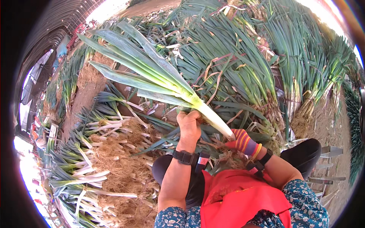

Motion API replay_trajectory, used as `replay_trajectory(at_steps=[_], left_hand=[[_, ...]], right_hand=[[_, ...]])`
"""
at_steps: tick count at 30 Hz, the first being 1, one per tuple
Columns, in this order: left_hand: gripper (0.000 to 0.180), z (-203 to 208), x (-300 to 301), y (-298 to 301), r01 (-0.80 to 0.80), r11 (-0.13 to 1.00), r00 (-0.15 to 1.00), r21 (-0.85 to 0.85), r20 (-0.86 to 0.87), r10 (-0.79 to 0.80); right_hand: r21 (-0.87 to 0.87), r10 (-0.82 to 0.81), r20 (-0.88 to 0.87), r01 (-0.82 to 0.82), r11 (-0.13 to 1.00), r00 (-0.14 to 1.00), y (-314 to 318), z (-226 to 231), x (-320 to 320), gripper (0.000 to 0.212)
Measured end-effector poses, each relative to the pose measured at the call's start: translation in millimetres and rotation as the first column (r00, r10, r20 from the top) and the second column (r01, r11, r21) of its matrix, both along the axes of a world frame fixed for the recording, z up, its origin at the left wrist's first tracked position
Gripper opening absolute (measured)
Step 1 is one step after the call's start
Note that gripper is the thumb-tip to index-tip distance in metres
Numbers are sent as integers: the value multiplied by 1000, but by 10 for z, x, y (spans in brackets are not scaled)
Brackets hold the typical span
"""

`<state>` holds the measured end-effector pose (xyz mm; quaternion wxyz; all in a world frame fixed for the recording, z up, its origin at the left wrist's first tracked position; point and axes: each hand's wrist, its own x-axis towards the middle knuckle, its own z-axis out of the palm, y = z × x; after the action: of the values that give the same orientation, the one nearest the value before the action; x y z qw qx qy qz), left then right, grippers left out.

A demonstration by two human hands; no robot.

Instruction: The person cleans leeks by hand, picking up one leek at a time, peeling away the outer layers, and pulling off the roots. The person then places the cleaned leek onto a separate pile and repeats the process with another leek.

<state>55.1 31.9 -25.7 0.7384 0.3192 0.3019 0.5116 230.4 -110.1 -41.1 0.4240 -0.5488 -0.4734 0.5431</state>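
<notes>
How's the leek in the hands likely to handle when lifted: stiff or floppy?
The leek's pale shank looks straight and thick, so probably stiff. Its long green leaves fan wide and may flex or crease. Gripped near the bottom by the right hand, it could feel leaf-heavy.

The only view comes from the left of two head-worn fisheye cameras, looking steeply down and forward. The left hand (189,123) and right hand (245,143) lie close, near mid-frame; the apron (245,201) fills the lower edge, and bundles (235,68) curve away above.
</notes>
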Motion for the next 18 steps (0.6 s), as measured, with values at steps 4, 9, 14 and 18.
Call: replay_trajectory(at_steps=[4, 9, 14, 18], left_hand=[[23, 112, 108, -154, 202, 964, 965, -174, -135, -227], [17, -101, 178, -366, 461, 885, 743, -59, -520, -421], [19, -385, 94, -362, 605, 793, 235, 73, -968, -91], [22, 70, -90, -212, 101, 994, 937, 48, -341, -79]], right_hand=[[-162, 67, -155, -92, 983, 986, 6, 395, -95, 26], [-261, 8, -315, -95, 961, 949, 62, 418, -177, 30], [-221, -73, -242, 18, 975, 967, 93, 352, -57, 27], [-214, -36, -138, 5, 977, 990, 84, 480, 11, 25]])
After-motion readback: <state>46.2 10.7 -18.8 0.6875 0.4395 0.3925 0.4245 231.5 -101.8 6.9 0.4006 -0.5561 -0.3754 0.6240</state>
